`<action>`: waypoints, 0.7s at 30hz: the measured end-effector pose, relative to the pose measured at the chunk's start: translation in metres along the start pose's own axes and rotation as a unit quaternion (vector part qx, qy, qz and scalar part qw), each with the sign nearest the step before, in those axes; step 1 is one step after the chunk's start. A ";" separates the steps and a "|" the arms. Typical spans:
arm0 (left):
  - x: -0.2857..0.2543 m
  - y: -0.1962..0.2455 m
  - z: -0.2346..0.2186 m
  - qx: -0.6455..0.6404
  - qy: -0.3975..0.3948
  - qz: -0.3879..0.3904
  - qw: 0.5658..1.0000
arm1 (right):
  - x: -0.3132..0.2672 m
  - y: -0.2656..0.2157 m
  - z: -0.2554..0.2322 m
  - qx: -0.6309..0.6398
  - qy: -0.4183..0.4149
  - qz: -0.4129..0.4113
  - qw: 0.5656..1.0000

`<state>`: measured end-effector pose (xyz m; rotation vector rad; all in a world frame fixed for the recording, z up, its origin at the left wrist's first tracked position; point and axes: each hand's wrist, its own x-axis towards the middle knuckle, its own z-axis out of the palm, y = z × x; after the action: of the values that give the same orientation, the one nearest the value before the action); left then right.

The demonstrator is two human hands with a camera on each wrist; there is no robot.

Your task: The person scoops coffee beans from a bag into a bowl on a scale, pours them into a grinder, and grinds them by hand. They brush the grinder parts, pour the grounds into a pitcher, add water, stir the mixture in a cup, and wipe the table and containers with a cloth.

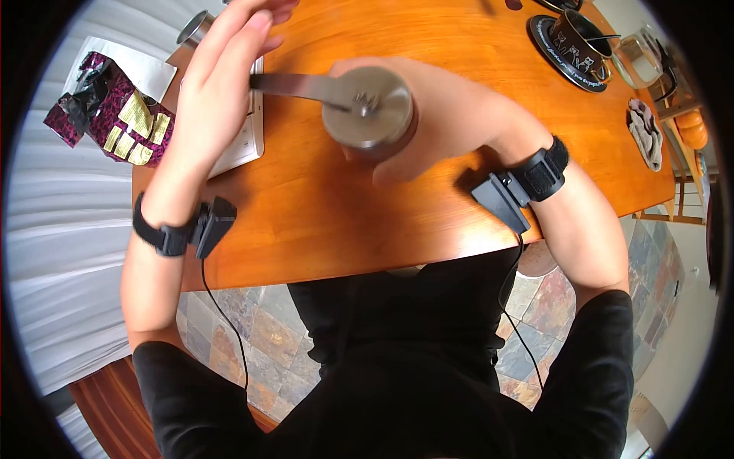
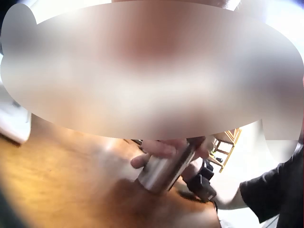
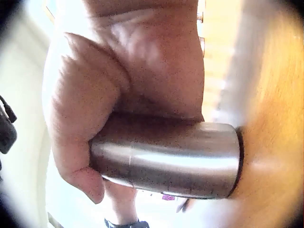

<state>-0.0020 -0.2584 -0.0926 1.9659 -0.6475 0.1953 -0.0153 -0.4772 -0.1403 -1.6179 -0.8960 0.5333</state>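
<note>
Right hand's (image 1: 451,115) fingers are wrapped round the metal cylinder (image 3: 175,159) over the surface (image 1: 306,229); I'd keep that grip firm and swing the crank (image 1: 294,86) smoothly. Left hand's (image 1: 214,103) at the crank's outer end, but can't tell whether its fingers are gripping.

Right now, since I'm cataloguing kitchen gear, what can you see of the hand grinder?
The hand grinder is a silvery cylinder, seemingly metal, with a round top, a small central fitting and a flat crank arm. The right hand wraps round it, top up, over the table; the crank arm's outer end is at the left hand.
</note>
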 end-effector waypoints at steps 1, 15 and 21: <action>0.011 0.003 0.001 -0.018 -0.018 -0.031 0.999 | 0.003 0.009 0.006 0.000 0.015 -0.090 0.996; 0.054 0.033 -0.022 0.487 -0.168 -0.089 0.852 | 0.006 0.012 -0.006 -0.065 0.043 -0.122 0.990; 0.082 0.086 0.008 0.525 -0.276 -0.121 0.796 | 0.001 0.001 -0.008 -0.047 0.025 -0.087 0.995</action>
<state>0.0210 -0.3241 0.0034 3.2316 -0.7094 -0.2706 -0.0080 -0.4816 -0.1395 -1.6121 -1.0256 0.3332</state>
